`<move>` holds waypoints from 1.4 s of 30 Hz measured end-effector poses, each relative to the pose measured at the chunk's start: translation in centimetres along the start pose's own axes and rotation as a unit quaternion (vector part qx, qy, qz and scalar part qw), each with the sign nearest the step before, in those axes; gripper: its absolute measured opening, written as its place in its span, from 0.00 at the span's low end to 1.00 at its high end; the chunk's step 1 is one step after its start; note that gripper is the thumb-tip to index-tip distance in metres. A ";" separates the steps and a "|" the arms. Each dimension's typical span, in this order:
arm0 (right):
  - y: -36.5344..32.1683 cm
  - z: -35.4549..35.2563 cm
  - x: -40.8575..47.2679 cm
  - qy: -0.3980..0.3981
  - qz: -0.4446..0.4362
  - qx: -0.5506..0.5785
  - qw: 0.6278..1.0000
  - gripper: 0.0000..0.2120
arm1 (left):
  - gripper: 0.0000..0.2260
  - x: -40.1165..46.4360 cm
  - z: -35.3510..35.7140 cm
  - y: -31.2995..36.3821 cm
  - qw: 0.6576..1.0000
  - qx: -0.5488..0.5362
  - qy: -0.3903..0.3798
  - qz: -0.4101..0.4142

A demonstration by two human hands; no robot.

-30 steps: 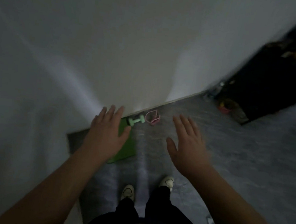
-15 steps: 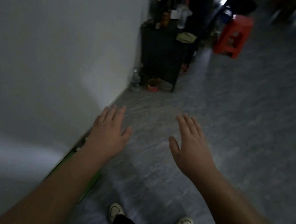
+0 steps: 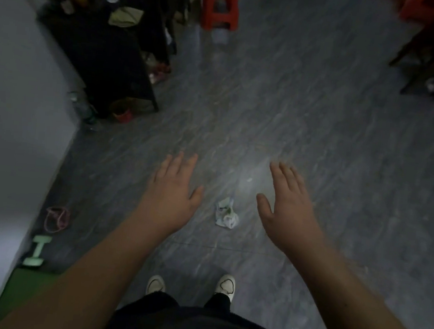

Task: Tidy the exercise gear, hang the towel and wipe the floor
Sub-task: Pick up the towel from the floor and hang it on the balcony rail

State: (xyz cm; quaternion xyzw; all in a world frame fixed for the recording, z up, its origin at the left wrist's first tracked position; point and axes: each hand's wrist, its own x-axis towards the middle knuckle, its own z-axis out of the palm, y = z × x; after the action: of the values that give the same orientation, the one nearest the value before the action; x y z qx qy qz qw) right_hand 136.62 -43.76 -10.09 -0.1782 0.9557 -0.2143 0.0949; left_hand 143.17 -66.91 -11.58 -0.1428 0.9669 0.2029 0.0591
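Both hands, left [image 3: 170, 199] and right [image 3: 290, 212], hover spread and empty above the grey floor [image 3: 319, 148]. A crumpled cloth [image 3: 226, 213] lies between them; a green dumbbell [image 3: 36, 251] rests by the wall [image 3: 8, 129].

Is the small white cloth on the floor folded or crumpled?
Crumpled: the small white cloth lies bunched in an uneven wad on the grey floor between both hands, untouched.

Grey streaked floor [image 3: 308, 125], dimly lit.
Crumpled pale cloth [image 3: 226, 213] lying between the two thumbs; left of the left fingers [image 3: 177, 165], along the wall: pink band [image 3: 56, 219], mint dumbbell [image 3: 36, 251], green mat [image 3: 26, 289]; red stool [image 3: 220, 4] far beyond the fingertips.
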 end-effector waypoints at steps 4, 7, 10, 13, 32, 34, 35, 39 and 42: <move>3.5 -0.1 0.4 0.002 0.040 0.013 0.999 0.32 | 0.31 3.1 2.2 2.5 0.999 0.002 -0.041 0.030; 4.7 0.5 1.3 0.004 0.062 0.020 0.998 0.32 | 0.32 5.3 3.4 3.4 0.997 0.002 -0.058 0.053; 5.3 1.4 3.0 0.006 0.078 0.012 0.997 0.32 | 0.31 8.2 4.3 3.3 0.995 -0.001 -0.065 0.070; 5.3 2.3 5.2 0.010 0.103 0.009 0.995 0.32 | 0.30 11.6 4.8 2.7 0.993 -0.004 -0.081 0.086; 22.1 37.7 22.6 -0.010 0.214 0.133 0.968 0.31 | 0.30 32.6 39.2 -9.6 0.978 0.006 -0.175 0.116; 26.0 44.7 23.3 -0.035 0.223 0.132 0.965 0.31 | 0.29 33.5 46.6 -12.3 0.974 0.022 -0.195 0.115; 27.8 48.2 23.6 -0.054 0.229 0.130 0.963 0.31 | 0.29 33.7 50.5 -13.7 0.972 0.029 -0.204 0.110; 34.4 61.1 24.4 -0.112 0.241 0.138 0.954 0.31 | 0.31 34.6 64.3 -19.0 0.964 0.057 -0.243 0.095; 38.3 68.9 25.5 -0.132 0.256 0.134 0.948 0.33 | 0.32 35.9 72.4 -21.8 0.959 0.055 -0.260 0.100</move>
State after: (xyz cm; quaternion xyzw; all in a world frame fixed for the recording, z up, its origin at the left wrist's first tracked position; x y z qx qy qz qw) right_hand 119.42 -47.04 -91.06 0.0599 0.9106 -0.2832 0.2950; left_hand 119.64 -65.41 -91.90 0.0155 0.9372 0.1842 0.2959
